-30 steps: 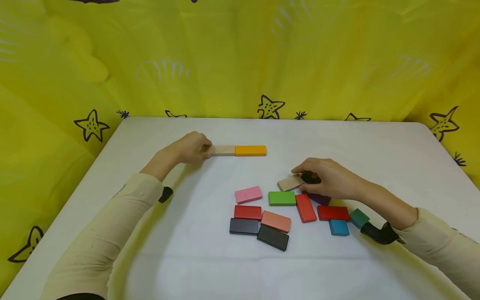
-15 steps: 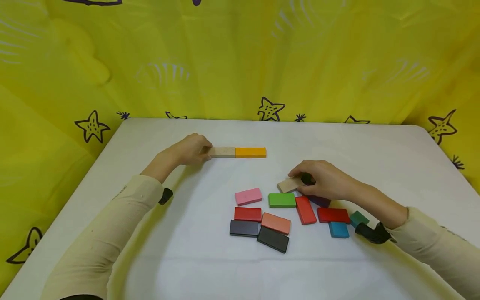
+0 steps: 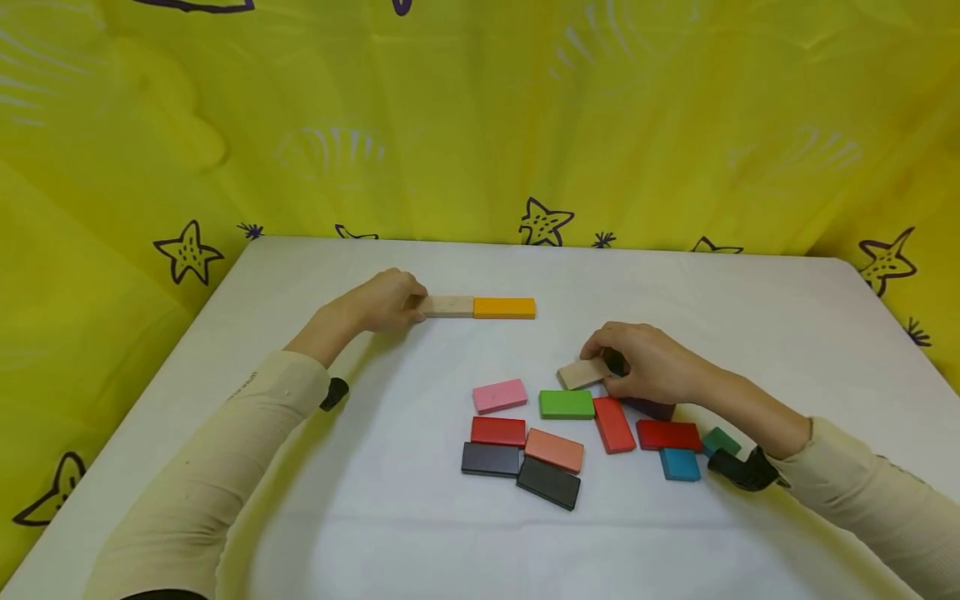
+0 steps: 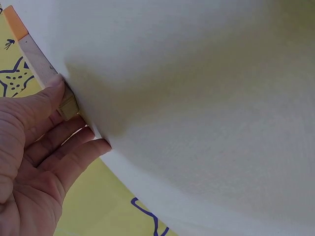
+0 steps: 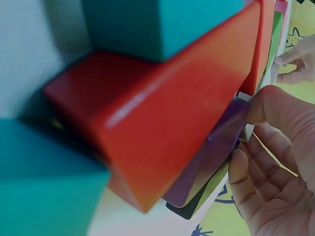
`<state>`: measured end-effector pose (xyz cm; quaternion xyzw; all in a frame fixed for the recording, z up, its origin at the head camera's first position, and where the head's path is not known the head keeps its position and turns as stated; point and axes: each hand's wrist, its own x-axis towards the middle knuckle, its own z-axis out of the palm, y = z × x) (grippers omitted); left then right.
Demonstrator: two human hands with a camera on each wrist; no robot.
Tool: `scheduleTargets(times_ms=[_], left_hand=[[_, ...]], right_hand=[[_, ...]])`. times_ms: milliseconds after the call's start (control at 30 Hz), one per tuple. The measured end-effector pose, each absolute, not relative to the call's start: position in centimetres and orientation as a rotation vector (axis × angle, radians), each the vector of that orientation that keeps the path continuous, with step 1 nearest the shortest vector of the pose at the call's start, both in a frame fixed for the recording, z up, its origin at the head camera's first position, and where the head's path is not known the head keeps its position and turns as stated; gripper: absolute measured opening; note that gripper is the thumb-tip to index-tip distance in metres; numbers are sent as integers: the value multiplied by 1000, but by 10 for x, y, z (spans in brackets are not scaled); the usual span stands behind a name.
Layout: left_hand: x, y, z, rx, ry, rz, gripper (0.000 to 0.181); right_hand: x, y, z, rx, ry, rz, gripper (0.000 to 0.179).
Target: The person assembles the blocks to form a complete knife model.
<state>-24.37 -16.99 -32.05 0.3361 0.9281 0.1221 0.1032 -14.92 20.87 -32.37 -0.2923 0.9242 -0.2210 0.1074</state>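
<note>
- Yellow cloth (image 3: pixel 480 117) with dark starfish outlines hangs behind a white surface (image 3: pixel 360 533) in the head view.
- At the back of it, the person's left hand (image 3: pixel 386 300) pinches the left end of a pale wooden block (image 3: pixel 450 307) between thumb and fingers; this block lies end to end with an orange block (image 3: pixel 505 308), the two touching in a straight row.
- Nearer and to the right, the right hand (image 3: pixel 645 358) has its thumb and fingertips closed on the right end of a second wooden block (image 3: pixel 581 375), just behind a green block (image 3: pixel 566 405).
- Beneath the right hand, a purple block (image 3: pixel 652 408) is partly hidden.
- Around the green block lie a pink block (image 3: pixel 500 396) to the left and a slanted red block (image 3: pixel 615 425) to the right.
- Closer to the person, a salmon block (image 3: pixel 555 450) sits behind a black block (image 3: pixel 548 482); farther right, a blue block (image 3: pixel 680 465) lies near a teal block (image 3: pixel 722 441).
- Left wrist view: the thumb rests on the near end of the pale wooden block, the fingers extend beneath it, and orange shows at its far end.
- Right wrist view: a large red shape fills the middle, with purple beyond it near the right hand's fingertips; the left hand appears at the upper right.
</note>
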Motion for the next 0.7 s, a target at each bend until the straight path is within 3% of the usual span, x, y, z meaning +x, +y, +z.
scheduleTargets(times_ms=[700], left_hand=[[-243, -170, -321, 980, 2737, 348, 12]], right_hand=[[-190, 200, -316, -757, 2771, -799, 36]])
